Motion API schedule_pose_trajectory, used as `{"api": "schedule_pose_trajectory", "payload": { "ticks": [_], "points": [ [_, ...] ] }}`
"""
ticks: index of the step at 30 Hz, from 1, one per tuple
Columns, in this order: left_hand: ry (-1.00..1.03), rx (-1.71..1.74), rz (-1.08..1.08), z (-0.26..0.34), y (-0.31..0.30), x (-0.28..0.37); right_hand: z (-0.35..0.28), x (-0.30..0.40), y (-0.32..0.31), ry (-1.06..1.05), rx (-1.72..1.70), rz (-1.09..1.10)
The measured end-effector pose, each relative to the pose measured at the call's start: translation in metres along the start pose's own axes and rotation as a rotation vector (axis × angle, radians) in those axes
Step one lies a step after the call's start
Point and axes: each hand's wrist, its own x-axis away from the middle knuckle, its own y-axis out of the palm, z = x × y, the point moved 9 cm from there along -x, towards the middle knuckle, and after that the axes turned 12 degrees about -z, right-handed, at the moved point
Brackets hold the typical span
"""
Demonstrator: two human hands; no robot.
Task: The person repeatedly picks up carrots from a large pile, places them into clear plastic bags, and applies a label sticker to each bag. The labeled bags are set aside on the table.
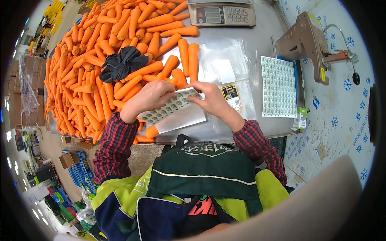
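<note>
Between my two hands is a sheet of small green stickers (164, 112), tilted above the near part of the steel table. My left hand (152, 94) grips its upper left edge. With thumb and fingertips, my right hand (208, 98) pinches the sheet's right end. Beneath it lies a pale backing sheet or flat bag (184, 122); which one I cannot tell. One carrot's end (151, 132) pokes out at the lower left of the sheet. A large heap of carrots (90, 75) spreads over the left of the table, with a black glove (123, 64) on top.
Clear plastic bags (208, 64) lie right of the carrots, with a black and orange printed label (231, 95) on them. Another sticker sheet (279, 87) rests farther right. A weighing scale (223, 15) stands at the back, a brown bag-sealing device (304, 45) at the right edge.
</note>
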Motion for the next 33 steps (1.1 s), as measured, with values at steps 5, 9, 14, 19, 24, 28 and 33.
{"api": "schedule_pose_trajectory", "payload": {
  "ticks": [5, 9, 14, 19, 24, 28, 33],
  "points": [
    [-0.11, 0.273, 0.099, -0.004, -0.018, 0.011, 0.015, 0.016, -0.016, 0.088, -0.453, 0.197],
    [-0.081, 0.359, -0.091, -0.004, -0.006, 0.011, 0.017, 0.026, -0.009, 0.162, -0.389, 0.076],
    [0.07, 0.273, -0.307, 0.02, -0.01, 0.005, 0.017, 0.041, -0.017, 0.298, -0.216, -0.046],
    [0.087, 0.136, -0.465, 0.04, -0.008, -0.008, -0.044, 0.032, -0.062, -0.116, 0.305, 0.126],
    [0.0, -0.02, -0.496, 0.04, -0.014, -0.016, -0.048, 0.033, -0.081, 0.006, 0.463, 0.066],
    [0.03, -0.09, -0.577, 0.057, -0.01, -0.024, -0.068, 0.024, -0.064, -0.17, 0.306, 0.007],
    [0.044, -0.091, -0.703, 0.066, -0.007, -0.032, -0.061, 0.02, -0.043, -0.191, 0.214, -0.099]
  ]
}}
